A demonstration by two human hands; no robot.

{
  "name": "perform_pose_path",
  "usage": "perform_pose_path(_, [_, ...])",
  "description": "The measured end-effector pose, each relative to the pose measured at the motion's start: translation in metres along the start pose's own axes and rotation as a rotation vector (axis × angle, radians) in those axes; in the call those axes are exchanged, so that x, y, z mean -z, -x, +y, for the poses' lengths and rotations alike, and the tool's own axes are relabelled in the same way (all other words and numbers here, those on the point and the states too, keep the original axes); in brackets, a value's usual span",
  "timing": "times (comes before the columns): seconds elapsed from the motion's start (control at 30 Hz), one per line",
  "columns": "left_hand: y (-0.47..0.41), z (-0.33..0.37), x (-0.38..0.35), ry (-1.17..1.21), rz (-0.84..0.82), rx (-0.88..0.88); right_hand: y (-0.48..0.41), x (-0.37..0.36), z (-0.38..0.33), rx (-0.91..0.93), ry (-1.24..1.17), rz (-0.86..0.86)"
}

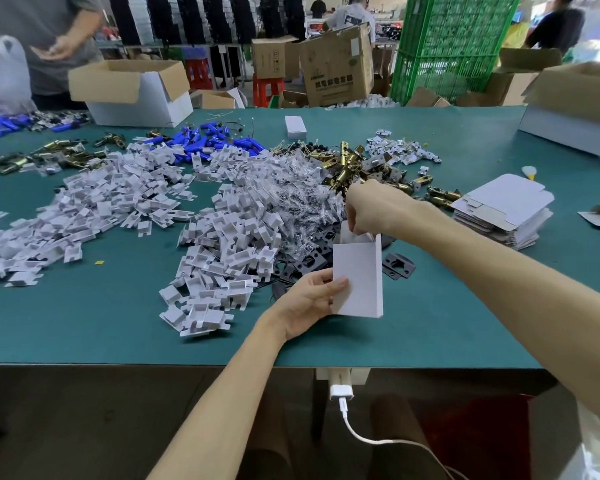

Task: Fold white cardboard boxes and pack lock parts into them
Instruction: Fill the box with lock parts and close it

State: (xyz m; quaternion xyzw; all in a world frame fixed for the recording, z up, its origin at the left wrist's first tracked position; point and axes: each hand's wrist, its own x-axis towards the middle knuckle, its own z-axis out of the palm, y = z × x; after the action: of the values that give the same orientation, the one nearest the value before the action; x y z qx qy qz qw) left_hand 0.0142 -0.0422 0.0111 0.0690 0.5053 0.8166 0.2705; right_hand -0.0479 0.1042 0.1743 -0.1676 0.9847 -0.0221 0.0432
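A folded white cardboard box (359, 275) stands upright over the green table, its top end open. My left hand (309, 303) grips its lower left side, thumb across the front face. My right hand (368, 206) is above the open top with fingers curled, pinching a white piece that dips into the box; what the piece is stays unclear. Brass latch parts (350, 164) lie in a pile behind my right hand. Black strike plates (397, 266) lie beside the box. A stack of flat white box blanks (506, 209) sits to the right.
A broad heap of white cardboard inserts (146, 209) covers the left and middle of the table (447, 323). Blue parts (215, 140) and small bagged screws (302, 192) lie beyond. One closed white box (296, 127) sits far back. Open cartons stand at the back; another person stands far left.
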Motion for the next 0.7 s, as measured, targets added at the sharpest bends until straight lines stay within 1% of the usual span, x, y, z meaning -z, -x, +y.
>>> perform_pose_path(0.1, [0.000,0.001,0.000,0.006,0.023,0.008,0.000,-0.004,0.005,-0.014,0.010,0.030])
perform_pose_path(0.23, [-0.001,0.001,0.000,0.044,0.025,0.004,0.004,-0.004,0.011,-0.030,-0.042,0.060])
perform_pose_path(0.37, [-0.002,-0.002,0.001,0.061,0.015,-0.047,0.012,-0.004,0.007,0.066,-0.119,0.052])
perform_pose_path(0.47, [-0.002,-0.006,0.000,0.015,0.029,-0.131,0.024,-0.004,0.004,0.168,-0.112,0.148])
perform_pose_path(0.6, [-0.006,-0.014,0.000,-0.082,0.114,-0.218,0.048,-0.008,0.010,0.321,-0.052,0.272])
perform_pose_path(0.7, [-0.007,-0.017,-0.003,-0.211,0.132,-0.254,0.067,-0.012,0.021,0.359,-0.012,0.381])
